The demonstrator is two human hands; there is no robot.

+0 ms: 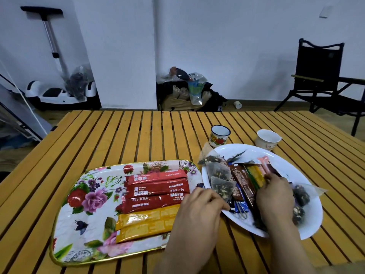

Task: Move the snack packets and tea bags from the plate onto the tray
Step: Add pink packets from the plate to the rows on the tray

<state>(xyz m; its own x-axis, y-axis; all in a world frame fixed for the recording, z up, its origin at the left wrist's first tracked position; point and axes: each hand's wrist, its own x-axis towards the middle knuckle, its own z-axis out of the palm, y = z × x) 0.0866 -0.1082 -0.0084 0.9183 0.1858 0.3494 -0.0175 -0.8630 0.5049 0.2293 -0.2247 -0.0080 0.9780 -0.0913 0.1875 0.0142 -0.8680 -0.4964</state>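
On the white plate (pixel 296 169), at about 4 o'clock in the view, the right hand (pixel 274 196) curls its fingers (pixel 267 177) down onto the near ends of the yellow, green and pink stick packets (pixel 256 173); whether they actually pinch one I cannot tell. At 5 o'clock the left hand (pixel 199 210) curls its fingers (pixel 219 202) round the plate's near-left rim. Brown and blue snack packets (pixel 242 186) lie between the two hands, with pyramid tea bags (pixel 219 175) at the plate's left and more behind the right hand. Just left of the plate, at 7 o'clock, the floral tray (pixel 88 194) holds three red stick packets (pixel 156 190) and two yellow ones (pixel 146 224). Beyond the plate, on the slatted wooden surface (pixel 118 139), stand an enamel mug (pixel 219 135) and a white cup (pixel 267 138).
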